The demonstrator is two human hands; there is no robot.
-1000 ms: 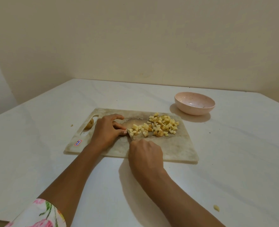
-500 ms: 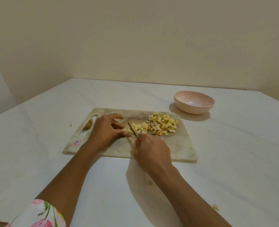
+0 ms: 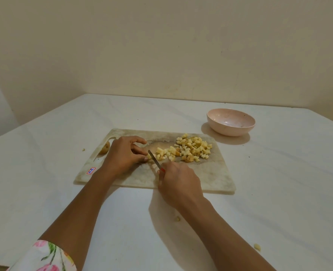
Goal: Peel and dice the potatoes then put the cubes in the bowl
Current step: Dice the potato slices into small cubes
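Potato cubes (image 3: 193,148) lie heaped at the far right of the cutting board (image 3: 210,178), and the pink bowl (image 3: 231,124) beyond it on the counter (image 3: 279,192) shows no cubes on my remote feed. The left hand (image 3: 124,155) curls its fingertips on a small potato piece (image 3: 149,156) while the right hand (image 3: 178,180) grips the knife (image 3: 154,160) (blade angled down at that piece). Dicing is in hand, I judge; next comes a downward cut clear of those fingertips.

A home kitchen corner, by the look of it; a white, faintly veined worktop (image 3: 279,173) fills the lower frame and runs back to cream walls (image 3: 161,45) across the top; at centre lies a worn, stained cutting board (image 3: 210,173) heaped with potato cubes (image 3: 191,147); a pink bowl (image 3: 230,132) sits right of centre; a floral sleeve (image 3: 44,257) shows lower left.
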